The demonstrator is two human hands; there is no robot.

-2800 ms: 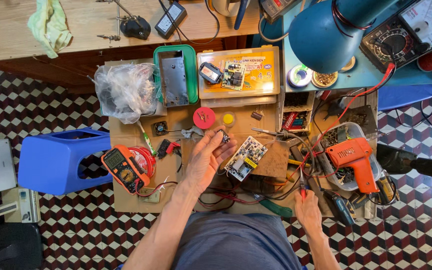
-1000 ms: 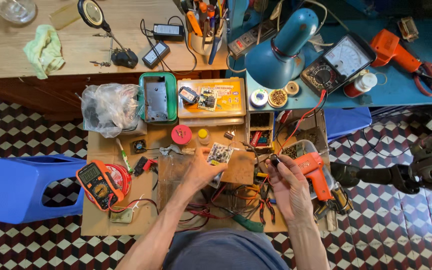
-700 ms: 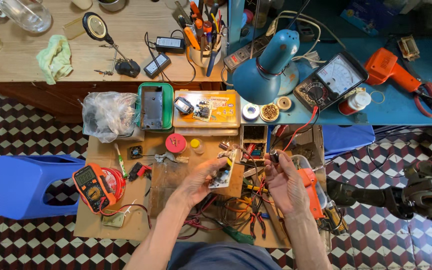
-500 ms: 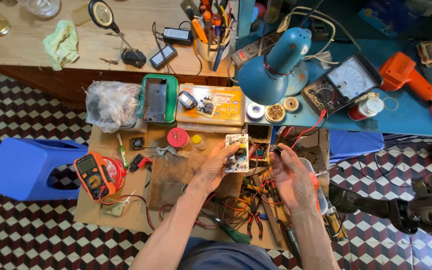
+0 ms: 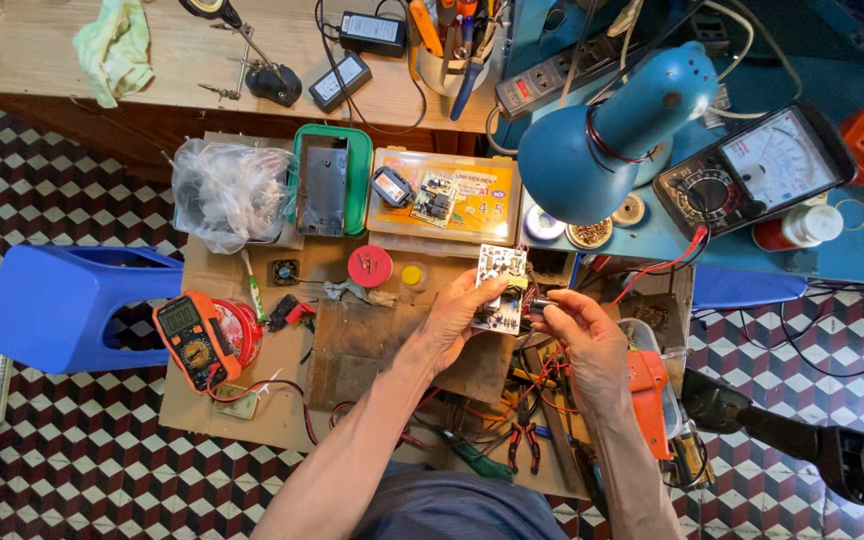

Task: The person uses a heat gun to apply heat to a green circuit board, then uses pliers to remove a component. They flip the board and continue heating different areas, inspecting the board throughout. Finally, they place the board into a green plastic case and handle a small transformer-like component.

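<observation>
My left hand point(image 5: 457, 322) holds a small white circuit board point(image 5: 501, 283) upright above the low wooden bench point(image 5: 252, 415). My right hand point(image 5: 584, 330) is beside it on the right, its fingertips pinched on a small dark part point(image 5: 540, 303) at the board's right edge. Both forearms reach up from the bottom of the view. Below the hands lie pliers point(image 5: 525, 437) and a tangle of red and black wires point(image 5: 472, 410).
An orange multimeter point(image 5: 190, 340) sits at the bench's left, an orange drill point(image 5: 649, 400) at the right. A blue desk lamp point(image 5: 602, 140), an analog meter point(image 5: 752, 170), a yellow parts box point(image 5: 447, 195), a plastic bag point(image 5: 227, 190) and a blue stool point(image 5: 62, 305) surround the bench.
My left hand lifted the circuit board off the bench and raised it. My right hand came up from the tools to meet the board's right edge. The view shifted down slightly.
</observation>
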